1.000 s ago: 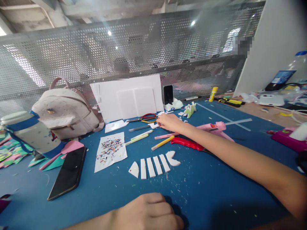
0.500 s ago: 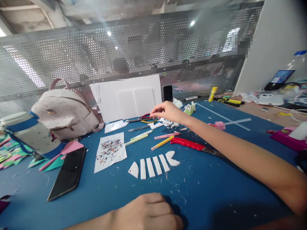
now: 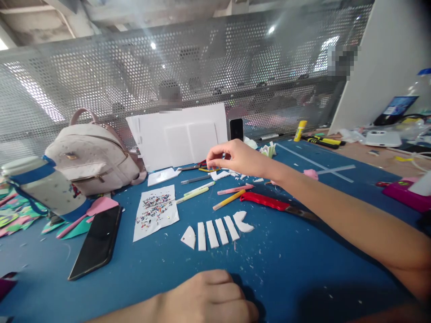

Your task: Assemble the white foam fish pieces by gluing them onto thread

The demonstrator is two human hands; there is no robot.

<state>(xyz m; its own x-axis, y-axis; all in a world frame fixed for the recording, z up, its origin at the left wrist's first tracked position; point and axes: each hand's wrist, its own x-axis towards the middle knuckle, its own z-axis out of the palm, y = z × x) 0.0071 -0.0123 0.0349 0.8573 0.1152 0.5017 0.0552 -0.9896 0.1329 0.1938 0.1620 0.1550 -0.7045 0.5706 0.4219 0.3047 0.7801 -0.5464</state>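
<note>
My right hand (image 3: 234, 157) reaches to the back of the blue table, thumb and fingers pinched together above scissors (image 3: 191, 168) and white foam scraps (image 3: 220, 176). Anything in that pinch is too small to make out. My left hand (image 3: 212, 298) rests closed at the front edge, fingers curled under, nothing visible in it. Between the hands lie white foam pieces in a fish-skeleton row: a pointed head (image 3: 188, 237) with a small hole, several strips (image 3: 212, 234) and a notched tail (image 3: 243, 222). Behind the row are a yellow marker (image 3: 229, 199) and a pink marker (image 3: 235, 189).
A red-handled knife (image 3: 266, 200) lies under my right forearm. To the left are a paper with colourful bits (image 3: 141, 231), a phone (image 3: 96, 246), a tumbler (image 3: 63, 193) and a backpack (image 3: 90, 157). A white board (image 3: 151, 148) stands at the back, near a glue stick (image 3: 299, 130).
My right hand has shifted slightly left, its fingers still pinched. The left hand and the foam pieces stay where they were; the view has tilted a little.
</note>
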